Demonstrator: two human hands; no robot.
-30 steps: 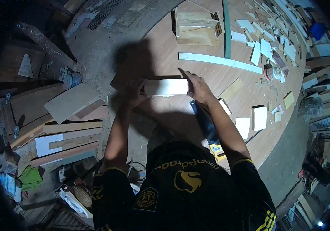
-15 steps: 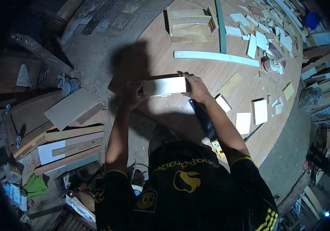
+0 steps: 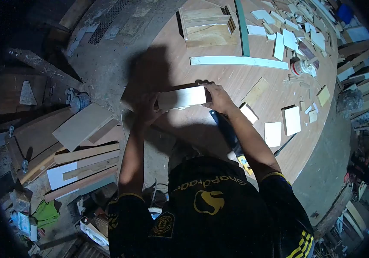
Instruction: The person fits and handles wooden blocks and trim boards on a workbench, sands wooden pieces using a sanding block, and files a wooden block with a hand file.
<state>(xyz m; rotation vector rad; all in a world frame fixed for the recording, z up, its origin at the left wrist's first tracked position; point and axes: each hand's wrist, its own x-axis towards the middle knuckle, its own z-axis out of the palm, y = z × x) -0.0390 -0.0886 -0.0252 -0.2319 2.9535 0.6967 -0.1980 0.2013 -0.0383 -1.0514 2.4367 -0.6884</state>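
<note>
A pale, box-like wooden piece is held up level between both hands over the near left part of the round wooden table. My left hand grips its left end and lies partly in shadow. Around its right end are the fingers of my right hand. Under my right forearm a handsaw with a yellow handle rests on the table. The underside of the held piece is hidden.
Beyond the hands lie a long white strip, a green strip and a wooden frame-like box. Several offcuts and a white container are on the right. Boards are stacked at the left.
The held piece has shifted slightly left in view and tilts a little, its right end higher. Both hands keep hold of it. The surroundings have shifted slightly with the camera.
</note>
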